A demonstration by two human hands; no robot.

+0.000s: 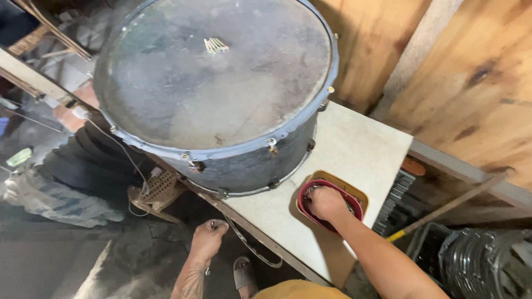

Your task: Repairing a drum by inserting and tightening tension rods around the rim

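Right hand [326, 202] digs, fingers curled, into a round red bowl [328, 206] of metal fittings on the pale worktable [354, 149]; left hand [209, 239] pinches a small metal piece [214, 225] below a scuffed, grey-skinned drum [216, 91] looming beyond both hands.

Drum [216, 88] lies on the table [354, 149]; bowl [331, 200] right of it (screws [215, 45] atop drum).

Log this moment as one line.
right hand: reaching into red bowl | left hand: gripping small metal part, below table edge | drum: on table
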